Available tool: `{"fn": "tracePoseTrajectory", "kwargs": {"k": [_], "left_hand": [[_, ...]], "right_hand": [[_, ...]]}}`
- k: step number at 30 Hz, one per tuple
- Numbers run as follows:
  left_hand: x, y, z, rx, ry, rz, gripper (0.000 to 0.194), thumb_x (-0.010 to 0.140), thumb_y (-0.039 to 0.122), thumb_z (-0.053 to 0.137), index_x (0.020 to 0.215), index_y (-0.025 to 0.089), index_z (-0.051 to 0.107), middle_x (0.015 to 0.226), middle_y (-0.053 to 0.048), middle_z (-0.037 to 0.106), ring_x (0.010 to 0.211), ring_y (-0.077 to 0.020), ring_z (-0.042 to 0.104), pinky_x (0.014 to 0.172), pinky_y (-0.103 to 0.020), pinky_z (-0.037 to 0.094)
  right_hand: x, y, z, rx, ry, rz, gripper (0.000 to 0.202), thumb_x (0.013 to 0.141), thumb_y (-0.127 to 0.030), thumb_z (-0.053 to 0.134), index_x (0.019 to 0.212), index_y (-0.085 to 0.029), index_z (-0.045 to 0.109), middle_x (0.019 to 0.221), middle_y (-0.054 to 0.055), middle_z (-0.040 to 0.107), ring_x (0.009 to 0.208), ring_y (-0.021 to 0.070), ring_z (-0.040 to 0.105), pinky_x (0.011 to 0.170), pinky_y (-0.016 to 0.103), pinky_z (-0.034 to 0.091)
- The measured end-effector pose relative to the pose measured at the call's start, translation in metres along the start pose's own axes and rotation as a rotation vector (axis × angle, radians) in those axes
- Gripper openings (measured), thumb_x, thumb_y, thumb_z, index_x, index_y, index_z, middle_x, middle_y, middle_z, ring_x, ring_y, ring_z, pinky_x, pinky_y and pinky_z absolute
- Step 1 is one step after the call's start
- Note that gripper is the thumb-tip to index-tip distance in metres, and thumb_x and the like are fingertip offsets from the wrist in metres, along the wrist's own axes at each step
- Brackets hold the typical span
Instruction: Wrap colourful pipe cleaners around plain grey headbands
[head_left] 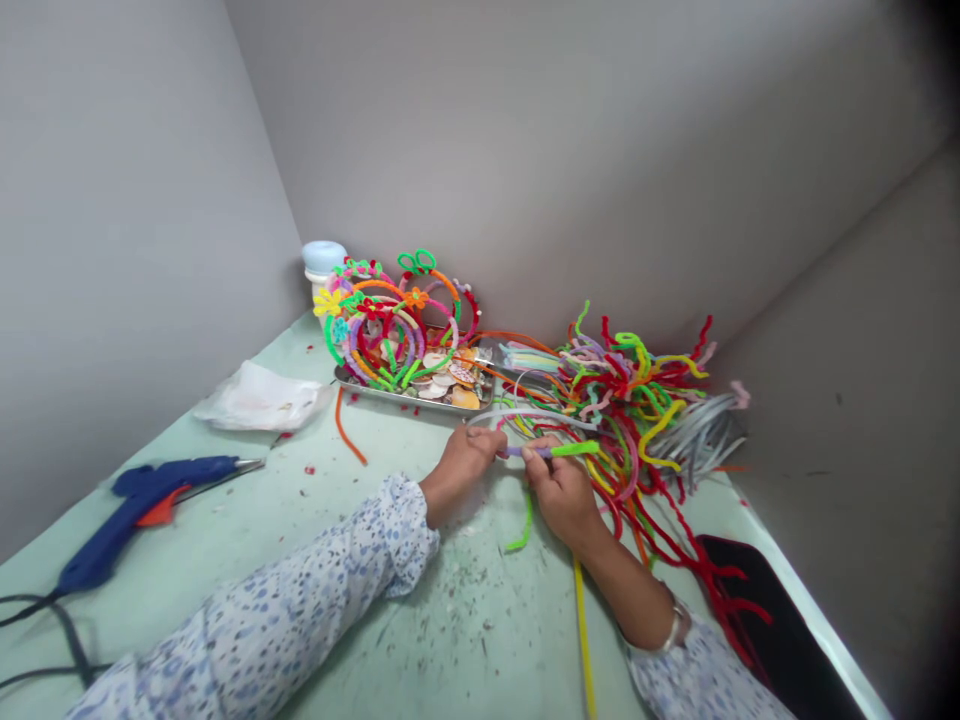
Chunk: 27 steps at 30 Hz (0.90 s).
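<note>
The grip of the left hand [466, 462] and right hand [561, 488] is closing around a headband [537, 452], its purple-and-green wrapped end lying between them, above the tabletop [465, 620], in front of the metal tray [431, 402].

Fuzzy, matt pipe cleaners in red, green and yellow [637, 440] tangle at right of centre, near a shallow, shiny metal tray [401, 396]. The blue plastic glue gun [142, 500] at left looks smooth, its tip metallic; the pale green tabletop [465, 650] is speckled, the patterned sleeves [300, 600] ruffled cloth.
</note>
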<state>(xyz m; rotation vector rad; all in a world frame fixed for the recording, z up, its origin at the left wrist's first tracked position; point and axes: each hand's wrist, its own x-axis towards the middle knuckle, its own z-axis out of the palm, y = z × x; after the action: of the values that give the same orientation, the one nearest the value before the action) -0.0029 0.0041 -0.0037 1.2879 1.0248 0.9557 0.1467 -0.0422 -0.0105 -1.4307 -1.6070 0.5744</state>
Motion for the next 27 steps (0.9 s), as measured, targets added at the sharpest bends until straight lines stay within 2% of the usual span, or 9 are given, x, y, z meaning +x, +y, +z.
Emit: {"fn": "tracePoseTrajectory", "kwargs": {"k": [4, 7, 12, 16, 23, 27], "left_hand": [[-0.0006, 0.0010, 0.0020, -0.061, 0.085, -0.052, 0.021, 0.069, 0.033, 0.066, 0.062, 0.016, 0.056, 0.050, 0.002, 0.047, 0.051, -0.0099, 0.041, 0.050, -0.025, 0.030], [0.0007, 0.0006, 0.0025, -0.025, 0.105, 0.031, 0.018, 0.068, 0.031, 0.069, 0.068, 0.016, 0.058, 0.059, 0.001, 0.053, 0.057, -0.0103, 0.045, 0.055, -0.024, 0.034], [0.0032, -0.0016, 0.0000, 0.179, 0.082, 0.193, 0.013, 0.073, 0.030, 0.066, 0.071, 0.016, 0.064, 0.073, -0.002, 0.062, 0.070, -0.0137, 0.055, 0.068, -0.027, 0.041], [0.0022, -0.0011, -0.0015, 0.276, 0.088, 0.230, 0.015, 0.075, 0.031, 0.064, 0.072, 0.017, 0.066, 0.075, -0.003, 0.063, 0.071, -0.0144, 0.056, 0.067, -0.026, 0.042], [0.0017, 0.0015, 0.0006, 0.246, 0.055, 0.149, 0.021, 0.075, 0.034, 0.064, 0.067, 0.015, 0.064, 0.069, -0.002, 0.061, 0.066, -0.0132, 0.051, 0.061, -0.025, 0.038], [0.0010, 0.0064, 0.0005, 0.161, -0.019, -0.008, 0.032, 0.076, 0.037, 0.062, 0.055, 0.015, 0.053, 0.050, 0.002, 0.046, 0.049, -0.0089, 0.038, 0.050, -0.025, 0.028]], "right_hand": [[0.0018, 0.0041, 0.0002, 0.047, 0.019, 0.092, 0.027, 0.089, -0.043, 0.046, 0.077, -0.022, 0.055, 0.056, -0.002, 0.054, 0.054, 0.0177, 0.052, 0.055, 0.028, 0.038], [0.0027, 0.0067, 0.0002, 0.093, 0.022, 0.145, 0.027, 0.089, -0.045, 0.047, 0.079, -0.021, 0.057, 0.056, -0.002, 0.056, 0.053, 0.0179, 0.053, 0.054, 0.028, 0.039], [0.0042, 0.0076, -0.0002, 0.132, 0.025, 0.204, 0.031, 0.088, -0.046, 0.048, 0.074, -0.020, 0.057, 0.055, -0.002, 0.056, 0.052, 0.0158, 0.052, 0.054, 0.026, 0.039], [0.0055, 0.0074, -0.0002, 0.147, 0.028, 0.262, 0.036, 0.087, -0.049, 0.049, 0.066, -0.020, 0.055, 0.053, -0.001, 0.055, 0.049, 0.0149, 0.050, 0.052, 0.027, 0.038], [0.0055, 0.0060, -0.0015, 0.128, 0.037, 0.269, 0.034, 0.086, -0.050, 0.049, 0.071, -0.020, 0.056, 0.054, -0.001, 0.056, 0.049, 0.0165, 0.051, 0.050, 0.028, 0.038], [0.0052, 0.0068, -0.0009, 0.059, 0.053, 0.242, 0.037, 0.085, -0.051, 0.049, 0.067, -0.019, 0.056, 0.055, 0.001, 0.057, 0.051, 0.0175, 0.051, 0.052, 0.029, 0.038]]}}
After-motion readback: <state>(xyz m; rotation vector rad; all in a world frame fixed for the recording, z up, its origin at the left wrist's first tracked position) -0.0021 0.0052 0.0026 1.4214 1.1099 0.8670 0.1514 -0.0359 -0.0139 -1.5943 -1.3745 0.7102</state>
